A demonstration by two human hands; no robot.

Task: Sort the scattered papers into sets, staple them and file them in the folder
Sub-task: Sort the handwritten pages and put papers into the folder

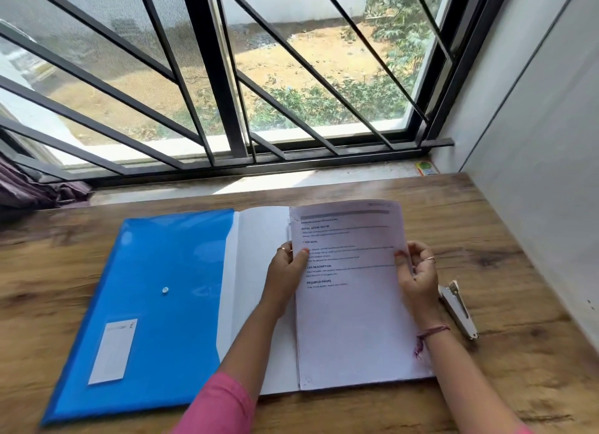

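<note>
Head view: a person is sitting at a wooden desk (486,213) under a barred window (227,77), and both hands are working a set of printed papers (353,304) in the centre-right of the frame. The left hand (287,271) is pinching the set's left edge, thumb on the printed face and fingers curled behind. The right hand (418,271) is gripping the right edge in the same way, fingers wrapped round the margin. The sheets are being held by both side edges, upper end tilted up off the desk, probably so that the edges can be squared before stapling; whether a staple is already in the top left corner cannot be told, as that corner is blurred.

The set is sitting directly between the two hands, its lower edge resting on or just above more white sheets (259,239) lying flat beneath it. Those sheets are showing to the left of the held set and are overlapping the right border of the blue button folder (162,288), which is lying closed across the centre-left of the frame, near the left forearm. A white stapler (458,307) is lying on the desk just beside the right wrist, untouched, within easy reach for the next step.

A small green and orange packet (426,168) is resting on the sill in the upper right
</note>
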